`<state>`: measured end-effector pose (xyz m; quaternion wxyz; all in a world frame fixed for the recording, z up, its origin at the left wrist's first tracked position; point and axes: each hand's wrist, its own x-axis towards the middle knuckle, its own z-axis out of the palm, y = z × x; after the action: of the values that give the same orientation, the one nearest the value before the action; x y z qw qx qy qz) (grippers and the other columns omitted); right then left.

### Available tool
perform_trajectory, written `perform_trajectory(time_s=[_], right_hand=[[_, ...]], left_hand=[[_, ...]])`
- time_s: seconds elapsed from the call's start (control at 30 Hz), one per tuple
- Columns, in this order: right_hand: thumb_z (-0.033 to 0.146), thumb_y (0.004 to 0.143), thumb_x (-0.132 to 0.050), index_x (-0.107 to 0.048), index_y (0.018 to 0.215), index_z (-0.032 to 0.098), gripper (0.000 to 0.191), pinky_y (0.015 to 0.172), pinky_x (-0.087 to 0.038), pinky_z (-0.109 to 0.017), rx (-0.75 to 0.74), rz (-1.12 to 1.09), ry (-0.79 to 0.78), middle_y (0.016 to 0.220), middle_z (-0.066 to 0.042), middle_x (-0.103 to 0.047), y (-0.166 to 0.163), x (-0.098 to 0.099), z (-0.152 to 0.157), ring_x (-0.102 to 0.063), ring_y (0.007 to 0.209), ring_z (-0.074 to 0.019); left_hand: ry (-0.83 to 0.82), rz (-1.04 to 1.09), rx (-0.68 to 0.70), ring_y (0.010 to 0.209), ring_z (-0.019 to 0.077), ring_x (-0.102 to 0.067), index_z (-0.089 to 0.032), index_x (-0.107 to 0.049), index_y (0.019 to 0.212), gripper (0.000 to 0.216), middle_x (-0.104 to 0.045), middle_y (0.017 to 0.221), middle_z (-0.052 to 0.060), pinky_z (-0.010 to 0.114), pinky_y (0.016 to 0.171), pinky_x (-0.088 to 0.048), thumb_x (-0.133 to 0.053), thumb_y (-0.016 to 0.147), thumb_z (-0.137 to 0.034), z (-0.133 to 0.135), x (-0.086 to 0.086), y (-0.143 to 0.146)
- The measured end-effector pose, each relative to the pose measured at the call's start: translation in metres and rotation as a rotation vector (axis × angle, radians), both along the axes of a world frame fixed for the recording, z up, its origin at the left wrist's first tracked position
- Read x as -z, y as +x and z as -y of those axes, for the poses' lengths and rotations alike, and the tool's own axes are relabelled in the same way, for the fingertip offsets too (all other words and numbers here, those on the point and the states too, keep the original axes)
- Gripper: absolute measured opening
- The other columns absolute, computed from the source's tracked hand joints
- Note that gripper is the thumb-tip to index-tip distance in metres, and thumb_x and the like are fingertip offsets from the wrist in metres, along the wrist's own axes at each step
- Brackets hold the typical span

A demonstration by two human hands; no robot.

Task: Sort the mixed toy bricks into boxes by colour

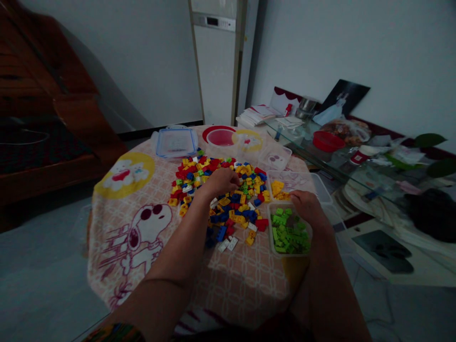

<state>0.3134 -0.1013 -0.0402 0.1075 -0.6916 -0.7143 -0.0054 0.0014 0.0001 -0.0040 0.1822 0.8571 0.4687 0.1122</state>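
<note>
Arching over brick pile [235,202], left hand [223,181]; right hand [305,205] by yellow bricks [278,188]; fingers [234,179] curled, grip unclear.

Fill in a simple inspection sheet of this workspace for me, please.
Surface: cartoon-print tablecloth.
Things in use: multicoloured toy brick pile; green bricks in a clear container; yellow bricks just behind.
Clutter: blue-rimmed container and pink bowl, at the back.
Hands: left hand over the pile; right hand at the yellow bricks; grips unclear.
Cables: pale cord on the wooden bench, left.
Surroundings: floor-standing air conditioner ahead; laden glass tabletop at right.
</note>
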Motion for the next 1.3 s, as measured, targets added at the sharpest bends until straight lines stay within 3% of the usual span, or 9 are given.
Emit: perform_trajectory(time_s=[0.27,0.9,1.3], right_hand=[[0.019,0.095,-0.041,-0.074,0.088,0.017,0.034,0.080,-0.043,-0.030,-0.003,-0.001,-0.002,0.090,-0.012,-0.076,0.000,0.001,0.000,-0.065,0.085,-0.0223],[0.021,0.097,-0.041,-0.075,0.090,0.017,0.036,0.081,-0.044,-0.031,0.011,0.008,0.002,0.091,-0.012,-0.077,-0.001,0.001,0.000,-0.066,0.086,-0.0226],[0.018,0.096,-0.041,-0.075,0.089,0.017,0.035,0.082,-0.044,-0.031,-0.012,0.019,0.022,0.091,-0.012,-0.076,0.000,0.002,0.000,-0.066,0.086,-0.0229]], left_hand=[[0.027,-0.225,0.018,0.082,0.0202,-0.071,-0.020,-0.081,0.087,0.022,-0.079,0.086,0.006,0.023,0.067,-0.047,-0.066,0.073,-0.012,0.008,0.005,0.020],[0.003,-0.184,-0.016,0.077,0.0176,-0.070,-0.022,-0.079,0.077,0.013,-0.077,0.078,0.004,0.020,0.066,-0.048,-0.072,0.070,-0.014,0.014,0.003,0.027],[0.039,-0.193,-0.003,0.085,0.0205,-0.072,-0.019,-0.081,0.083,0.021,-0.079,0.087,0.008,0.024,0.074,-0.050,-0.062,0.076,-0.013,0.012,0.007,0.029]])
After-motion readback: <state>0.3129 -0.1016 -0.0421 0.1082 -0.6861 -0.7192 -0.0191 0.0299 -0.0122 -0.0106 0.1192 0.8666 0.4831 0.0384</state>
